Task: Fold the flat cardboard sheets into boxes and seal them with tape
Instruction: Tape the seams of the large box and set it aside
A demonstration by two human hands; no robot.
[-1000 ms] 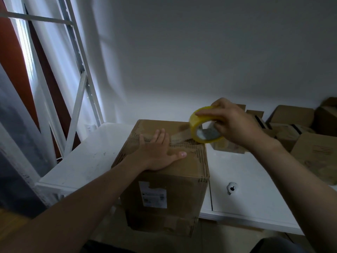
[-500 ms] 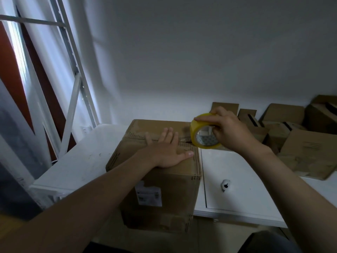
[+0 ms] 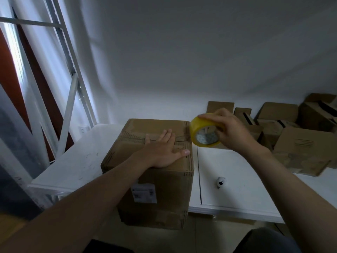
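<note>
Cardboard box at front of white surface, top flaps closed. Left hand flat on box top, fingers straight, pressing across seam. Right hand grips yellow tape roll just off box's top right edge, fingers curled over rim. Flattened cartons piled far right on surface.

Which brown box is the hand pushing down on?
The big closed box with the white label. The left hand lies flat on its top; the other boxes lie piled at the right, away from it.
</note>
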